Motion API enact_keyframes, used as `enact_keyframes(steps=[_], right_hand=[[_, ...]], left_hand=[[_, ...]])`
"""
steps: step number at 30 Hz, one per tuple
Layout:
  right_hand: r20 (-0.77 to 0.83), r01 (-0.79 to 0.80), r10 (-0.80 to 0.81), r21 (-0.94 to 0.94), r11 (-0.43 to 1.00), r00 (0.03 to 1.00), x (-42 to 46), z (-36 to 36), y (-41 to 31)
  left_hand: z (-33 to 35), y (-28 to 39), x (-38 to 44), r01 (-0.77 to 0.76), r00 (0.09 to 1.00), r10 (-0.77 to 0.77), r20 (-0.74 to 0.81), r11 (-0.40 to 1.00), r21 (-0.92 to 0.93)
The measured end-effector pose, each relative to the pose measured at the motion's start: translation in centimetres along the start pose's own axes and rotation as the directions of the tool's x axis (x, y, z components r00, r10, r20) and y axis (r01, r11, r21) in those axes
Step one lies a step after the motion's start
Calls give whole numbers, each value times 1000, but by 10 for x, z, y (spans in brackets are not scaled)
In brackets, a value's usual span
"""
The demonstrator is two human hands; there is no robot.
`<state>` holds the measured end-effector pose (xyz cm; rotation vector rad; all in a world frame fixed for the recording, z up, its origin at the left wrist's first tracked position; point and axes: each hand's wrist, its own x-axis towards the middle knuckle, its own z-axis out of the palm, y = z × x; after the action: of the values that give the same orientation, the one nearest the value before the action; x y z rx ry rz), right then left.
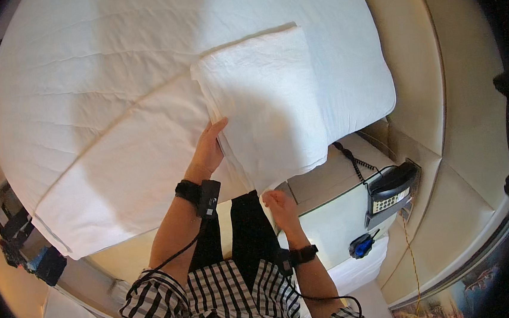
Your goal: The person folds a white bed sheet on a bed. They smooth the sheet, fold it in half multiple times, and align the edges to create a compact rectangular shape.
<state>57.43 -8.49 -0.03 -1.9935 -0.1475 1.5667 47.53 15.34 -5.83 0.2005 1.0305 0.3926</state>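
Note:
A folded white cloth (271,90), perhaps a sheet, lies on a bed with a white quilted cover (150,28). My left hand (209,149) is at the cloth's left edge, thumb on top and fingers beneath it, gripping that edge. At the cloth's lower corner, near the bed's front edge, is my right hand (280,205) with its fingers curled; the corner appears pinched in them. A smooth white sheet (134,168) spreads on the bed to the left of the folded cloth. Both wrists wear black straps with cabled devices.
Right of me a bedside table (331,218) bears a black corded telephone (389,191) and a small blue-and-black object (361,245). A padded cream headboard (413,66) borders the bed's right side. Dark items (50,264) lie beyond the bed's lower left corner. A yellow cord (413,263) hangs at right.

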Motion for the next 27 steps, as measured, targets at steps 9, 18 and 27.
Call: enact_keyframes(steps=[9, 18, 27], right_hand=[[-557, 279, -380, -260, 924, 738, 28, 21, -53], [-112, 126, -144, -150, 981, 983, 2, 21, -11], [349, -348, 65, 861, 370, 935, 4, 52, -4]], left_hand=[[19, -5, -2, -44, 987, 90, -136, 950, 310], [18, -7, 3, -53, 990, 90, -108, 950, 306], [32, -1, -12, 36, 994, -7, -113, 964, 262]])
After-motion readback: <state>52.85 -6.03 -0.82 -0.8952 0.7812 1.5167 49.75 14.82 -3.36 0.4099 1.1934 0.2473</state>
